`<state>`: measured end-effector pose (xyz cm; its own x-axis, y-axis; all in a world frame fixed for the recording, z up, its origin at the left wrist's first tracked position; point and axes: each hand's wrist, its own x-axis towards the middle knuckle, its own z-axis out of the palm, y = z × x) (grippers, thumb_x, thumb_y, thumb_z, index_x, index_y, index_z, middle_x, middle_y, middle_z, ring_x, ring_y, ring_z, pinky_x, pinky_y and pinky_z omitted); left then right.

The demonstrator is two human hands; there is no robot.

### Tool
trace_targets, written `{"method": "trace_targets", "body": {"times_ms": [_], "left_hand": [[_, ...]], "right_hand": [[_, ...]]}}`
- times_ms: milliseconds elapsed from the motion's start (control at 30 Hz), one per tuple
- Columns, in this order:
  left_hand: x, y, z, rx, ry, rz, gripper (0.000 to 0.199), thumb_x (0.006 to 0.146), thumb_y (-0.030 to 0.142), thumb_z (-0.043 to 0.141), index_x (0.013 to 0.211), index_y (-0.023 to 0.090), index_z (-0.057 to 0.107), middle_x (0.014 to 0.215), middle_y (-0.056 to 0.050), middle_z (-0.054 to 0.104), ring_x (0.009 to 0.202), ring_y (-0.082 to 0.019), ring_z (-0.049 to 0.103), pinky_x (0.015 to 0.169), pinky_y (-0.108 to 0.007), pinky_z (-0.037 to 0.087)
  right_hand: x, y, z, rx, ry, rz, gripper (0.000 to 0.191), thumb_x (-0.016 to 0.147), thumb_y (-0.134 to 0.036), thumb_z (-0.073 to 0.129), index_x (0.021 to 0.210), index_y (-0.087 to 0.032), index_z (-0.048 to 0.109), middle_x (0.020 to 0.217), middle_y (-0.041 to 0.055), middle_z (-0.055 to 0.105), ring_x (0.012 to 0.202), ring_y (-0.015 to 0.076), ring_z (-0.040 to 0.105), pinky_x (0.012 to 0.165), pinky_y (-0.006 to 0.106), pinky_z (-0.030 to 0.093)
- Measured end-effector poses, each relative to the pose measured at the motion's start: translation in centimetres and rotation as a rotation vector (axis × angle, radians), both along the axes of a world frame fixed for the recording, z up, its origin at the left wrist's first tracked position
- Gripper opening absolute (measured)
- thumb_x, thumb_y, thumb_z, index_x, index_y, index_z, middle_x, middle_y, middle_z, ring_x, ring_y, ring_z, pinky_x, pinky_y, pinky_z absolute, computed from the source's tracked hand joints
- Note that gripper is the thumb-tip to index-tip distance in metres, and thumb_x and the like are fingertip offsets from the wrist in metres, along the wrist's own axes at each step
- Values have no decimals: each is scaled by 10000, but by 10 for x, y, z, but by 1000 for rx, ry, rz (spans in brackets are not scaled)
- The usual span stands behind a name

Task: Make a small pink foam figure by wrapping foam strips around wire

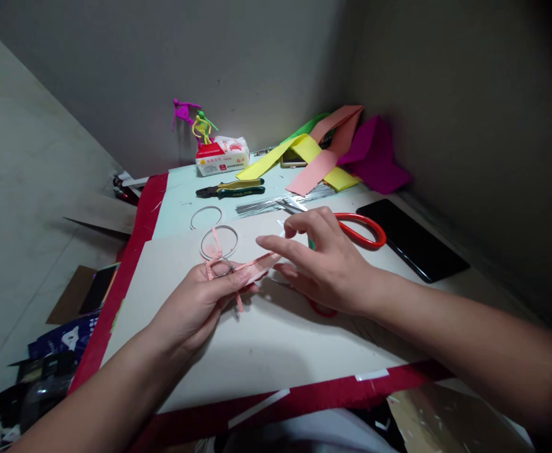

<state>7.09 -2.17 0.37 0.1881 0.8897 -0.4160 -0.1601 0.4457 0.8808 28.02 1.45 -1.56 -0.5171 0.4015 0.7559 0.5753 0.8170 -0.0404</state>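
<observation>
My left hand point(209, 299) pinches a small pink wrapped wire figure point(213, 258), with one limb hanging below the fingers. From it a flat pink strip point(261, 265) stretches right to my right hand point(325, 258). The right hand's index finger is extended and its fingers are apart; the strip's far end passes behind them, and whether they grip it is hidden. Red-handled scissors point(363, 231) lie partly under the right hand. Just beyond the left hand are two metal rings, one nearer point(219, 242) and one farther point(206, 217).
Pliers point(231, 189) and thin wires point(261, 206) lie beyond the hands. Small figures point(201, 126) stand by a white-and-red box point(223, 157). Yellow paper point(276, 157), pink paper point(318, 170) and purple paper point(374, 157) are at the back. A black phone point(412, 239) lies right.
</observation>
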Motion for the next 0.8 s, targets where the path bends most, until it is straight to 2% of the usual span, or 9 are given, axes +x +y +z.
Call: {"method": "trace_targets", "body": {"times_ms": [133, 233, 367, 467, 600, 733, 800], "left_hand": [[4, -5, -1, 39, 46, -66, 118, 733, 237, 780, 794, 150, 730, 788, -26, 701, 723, -123, 637, 624, -197, 476], [5, -5, -2, 46, 57, -90, 125, 722, 242, 789, 704, 149, 706, 690, -4, 663, 705, -119, 627, 608, -187, 460], [4, -3, 0, 23, 20, -144, 168, 733, 301, 773, 754, 141, 727, 744, -38, 694, 707, -138, 636, 582, -194, 450], [4, -2, 2, 3, -13, -179, 247, 775, 376, 727, 847, 140, 741, 835, -65, 724, 735, -152, 645, 639, -214, 476], [5, -2, -1, 13, 77, -218, 334, 822, 432, 665, 843, 109, 747, 790, -90, 730, 688, -150, 626, 631, -227, 486], [5, 0, -5, 26, 65, -273, 464, 842, 530, 590, 840, 94, 750, 689, -103, 709, 618, -178, 608, 525, -251, 464], [5, 0, -6, 48, 73, -281, 519, 862, 561, 537, 830, 93, 758, 636, -103, 691, 575, -176, 587, 519, -263, 457]], "right_hand": [[0, -1, 0, 138, 43, 121, 162, 839, -146, 633, 992, -198, 645, 1041, 94, 605, 979, 240, 495, 794, 387, 455], [2, -3, 5, 118, -58, 206, 120, 875, -136, 576, 960, -169, 654, 897, 75, 657, 878, 218, 528, 776, 395, 429], [2, -4, 6, 25, -29, 202, 120, 891, -139, 545, 889, -162, 662, 773, 47, 643, 741, 170, 518, 787, 394, 398], [0, -4, 3, -92, 55, 172, 90, 882, -180, 582, 833, -162, 656, 756, 37, 621, 699, 147, 511, 777, 377, 373], [-4, -6, 1, -249, 28, 135, 138, 906, -209, 544, 812, -160, 632, 739, 24, 602, 710, 150, 510, 784, 373, 333], [-6, -11, 1, -300, 10, 140, 163, 918, -218, 516, 791, -168, 605, 710, 4, 577, 701, 144, 496, 819, 371, 310], [-6, -13, 2, -340, 34, 140, 149, 910, -200, 508, 790, -163, 588, 709, 4, 568, 700, 142, 494, 826, 369, 306]]}}
